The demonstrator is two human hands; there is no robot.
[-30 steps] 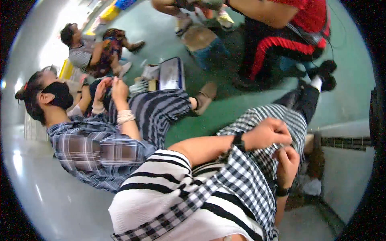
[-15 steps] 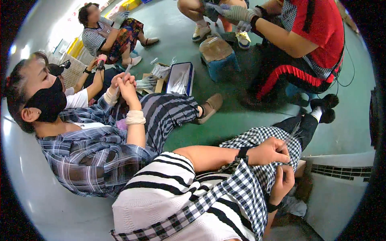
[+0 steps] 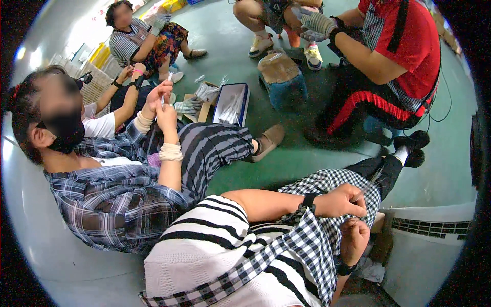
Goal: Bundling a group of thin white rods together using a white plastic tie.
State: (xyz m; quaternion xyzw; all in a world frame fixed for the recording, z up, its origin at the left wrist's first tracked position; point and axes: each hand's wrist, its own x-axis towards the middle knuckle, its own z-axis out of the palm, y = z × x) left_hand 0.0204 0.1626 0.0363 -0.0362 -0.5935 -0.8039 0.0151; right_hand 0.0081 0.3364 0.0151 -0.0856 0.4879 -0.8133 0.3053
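Observation:
Over the checked apron on my lap, my left hand is closed in a pinch. A bundle of thin, pale, see-through strands sticks out beyond its fingers; its exact kind is unclear. Just below, my right hand is closed with its fingers curled in. Whatever it may hold is hidden. A small gap shows between the two hands. Each wrist wears a black band.
Beside me on the left sits a co-worker handling a thin pale piece. A box of slim silvery pieces stands on the floor. A blue stool and a person in red are farther off. A white vented unit stands at right.
My right hand has moved down slightly, away from my left, and its fingers have curled in more. The co-worker beside me has raised one hand with the thin piece.

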